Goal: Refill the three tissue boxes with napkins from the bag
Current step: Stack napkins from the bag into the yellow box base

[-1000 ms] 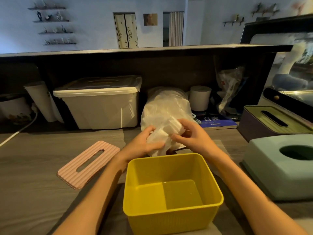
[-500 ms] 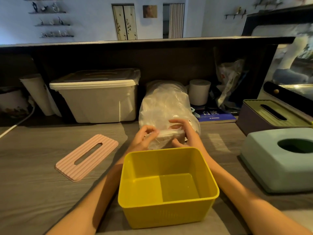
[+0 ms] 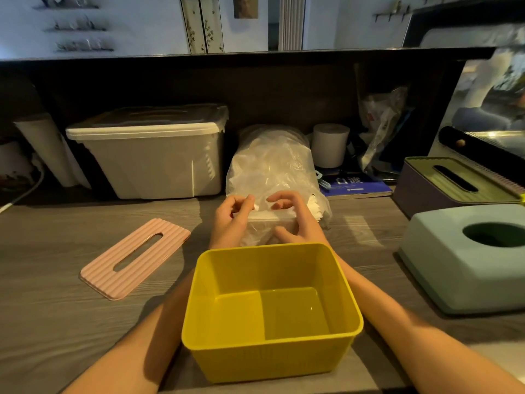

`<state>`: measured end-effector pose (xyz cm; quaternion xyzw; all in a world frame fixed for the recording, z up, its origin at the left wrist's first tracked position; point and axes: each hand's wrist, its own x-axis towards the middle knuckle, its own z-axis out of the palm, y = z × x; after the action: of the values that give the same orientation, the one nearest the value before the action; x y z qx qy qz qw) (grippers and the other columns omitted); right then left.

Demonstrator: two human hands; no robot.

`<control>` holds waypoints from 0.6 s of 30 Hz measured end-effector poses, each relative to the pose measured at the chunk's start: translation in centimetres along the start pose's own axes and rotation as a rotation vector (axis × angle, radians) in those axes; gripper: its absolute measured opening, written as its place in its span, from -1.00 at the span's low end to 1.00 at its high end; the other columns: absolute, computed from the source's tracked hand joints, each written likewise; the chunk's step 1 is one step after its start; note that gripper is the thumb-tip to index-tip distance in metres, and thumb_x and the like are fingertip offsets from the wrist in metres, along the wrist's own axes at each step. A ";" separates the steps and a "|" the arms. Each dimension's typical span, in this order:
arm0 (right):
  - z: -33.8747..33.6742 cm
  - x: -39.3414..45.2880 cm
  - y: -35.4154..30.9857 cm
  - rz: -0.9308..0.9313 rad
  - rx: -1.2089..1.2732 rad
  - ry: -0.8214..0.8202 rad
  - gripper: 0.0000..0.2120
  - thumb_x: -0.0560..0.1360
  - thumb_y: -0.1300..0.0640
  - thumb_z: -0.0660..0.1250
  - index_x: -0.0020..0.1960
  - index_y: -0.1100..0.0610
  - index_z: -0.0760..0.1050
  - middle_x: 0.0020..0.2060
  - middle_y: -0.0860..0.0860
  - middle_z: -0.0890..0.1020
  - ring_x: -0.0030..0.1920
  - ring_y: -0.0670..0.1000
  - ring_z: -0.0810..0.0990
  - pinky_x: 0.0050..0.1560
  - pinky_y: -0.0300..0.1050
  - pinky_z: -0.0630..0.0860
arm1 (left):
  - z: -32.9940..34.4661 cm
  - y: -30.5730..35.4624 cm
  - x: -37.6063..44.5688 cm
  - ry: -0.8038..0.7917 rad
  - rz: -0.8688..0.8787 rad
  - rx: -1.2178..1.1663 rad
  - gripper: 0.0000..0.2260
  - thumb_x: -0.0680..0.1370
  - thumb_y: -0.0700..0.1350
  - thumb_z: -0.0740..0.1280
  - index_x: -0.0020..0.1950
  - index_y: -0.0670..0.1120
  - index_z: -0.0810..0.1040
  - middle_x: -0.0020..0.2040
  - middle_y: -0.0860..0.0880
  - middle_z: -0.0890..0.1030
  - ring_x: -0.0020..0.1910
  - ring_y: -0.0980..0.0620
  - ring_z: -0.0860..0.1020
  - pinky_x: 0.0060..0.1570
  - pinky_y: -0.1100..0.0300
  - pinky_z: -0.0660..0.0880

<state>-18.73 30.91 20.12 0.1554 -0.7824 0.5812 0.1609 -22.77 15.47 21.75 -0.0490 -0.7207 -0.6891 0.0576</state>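
A yellow tissue box [image 3: 272, 351] stands open and empty in front of me, its pink ribbed lid [image 3: 136, 257] lying flat to the left. Behind the box lies a clear plastic bag [image 3: 272, 166] of white napkins [image 3: 262, 218]. My left hand [image 3: 230, 220] pinches the bag's plastic at the mouth. My right hand [image 3: 295, 220] curls around a stack of napkins at the bag's opening. At the right stand a green box with a round hole [image 3: 466, 260] and a purple box with a green slotted lid [image 3: 451, 186].
A white lidded storage bin [image 3: 150, 155] sits at the back left beside a paper roll [image 3: 54, 155]. A toilet roll [image 3: 331, 145], a blue book [image 3: 355, 186] and a crumpled bag [image 3: 380, 129] lie at the back. A dark shelf overhangs the back of the wooden counter [image 3: 56, 308].
Both hands have shifted up along the bag's mouth, spreading the plastic, and the white napkin stack now shows between them. The view has tilted down slightly.
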 end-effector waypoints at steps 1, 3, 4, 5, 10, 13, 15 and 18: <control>0.1 -0.1 0.0 -0.006 -0.021 -0.010 -0.55 0.38 0.18 0.32 0.26 -0.08 0.44 0.16 0.07 0.51 0.17 -0.12 0.50 0.11 -0.36 0.44 | -0.1 0.0 0.1 0.003 -0.029 -0.015 -0.72 0.65 0.06 0.30 -0.06 -0.14 0.58 -0.10 -0.13 0.62 -0.08 0.00 0.56 0.07 -0.02 0.52; 0.4 -0.4 -0.1 0.001 -0.033 -0.017 -0.55 0.37 0.15 0.31 0.25 -0.08 0.43 0.16 0.07 0.50 0.18 -0.15 0.47 0.14 -0.41 0.38 | -0.2 0.0 0.1 -0.005 -0.064 -0.049 -0.70 0.65 0.10 0.28 -0.14 -0.08 0.54 -0.14 -0.06 0.61 -0.10 0.02 0.56 0.02 0.04 0.50; 0.5 -0.4 -0.3 0.012 -0.015 -0.015 -0.54 0.37 0.16 0.31 0.26 -0.07 0.43 0.16 0.07 0.50 0.16 -0.17 0.46 0.13 -0.43 0.37 | -0.1 -0.1 0.1 -0.012 -0.054 -0.043 -0.70 0.65 0.10 0.28 -0.16 -0.07 0.53 -0.16 -0.03 0.60 -0.11 0.03 0.55 0.02 0.06 0.49; 0.6 -0.4 -0.4 0.014 0.002 -0.016 -0.52 0.36 0.18 0.32 0.27 -0.05 0.42 0.15 0.08 0.49 0.14 -0.20 0.46 0.12 -0.46 0.36 | 0.1 -0.1 0.0 -0.018 -0.038 -0.032 -0.71 0.65 0.09 0.28 -0.16 -0.07 0.52 -0.16 -0.02 0.59 -0.11 0.04 0.54 0.02 0.07 0.47; 0.6 -0.4 -0.5 0.008 0.045 0.007 -0.45 0.34 0.24 0.34 0.29 -0.06 0.40 0.14 0.11 0.47 0.14 -0.14 0.47 0.09 -0.44 0.40 | 0.3 -0.2 0.2 -0.004 -0.027 -0.050 -0.69 0.65 0.09 0.28 -0.19 -0.07 0.49 -0.21 0.00 0.54 -0.14 0.05 0.49 -0.05 0.12 0.40; -0.2 -0.3 -0.3 -0.005 -0.027 -0.029 -0.43 0.39 0.27 0.39 0.34 -0.06 0.39 0.15 0.07 0.50 0.17 -0.10 0.50 0.12 -0.38 0.43 | 0.2 0.0 0.0 -0.019 -0.008 -0.002 -0.67 0.66 0.12 0.25 -0.18 -0.08 0.50 -0.21 -0.01 0.55 -0.14 0.06 0.50 -0.02 0.13 0.42; -1.4 -0.2 -0.1 -0.010 -0.090 -0.054 -0.47 0.48 0.29 0.44 0.37 0.00 0.39 0.17 -0.04 0.55 0.18 -0.16 0.53 0.12 -0.33 0.48 | -0.3 0.2 0.0 -0.077 0.022 0.049 -0.64 0.65 0.16 0.23 -0.15 -0.09 0.53 -0.18 -0.04 0.57 -0.12 0.08 0.53 0.03 0.15 0.43; -2.9 -0.2 0.3 0.003 -0.173 -0.090 -0.56 0.51 0.19 0.50 0.34 0.02 0.46 0.20 -0.15 0.59 0.17 -0.16 0.58 0.10 -0.32 0.53 | -2.2 0.6 0.4 -0.306 0.043 0.215 -0.64 0.49 0.22 0.36 0.00 -0.07 0.59 -0.03 0.00 0.63 -0.04 0.14 0.58 0.01 0.20 0.49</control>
<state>-18.53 33.78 20.55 0.1656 -0.8364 0.5041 0.1374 -23.00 13.31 22.49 -0.1621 -0.7893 -0.5914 -0.0329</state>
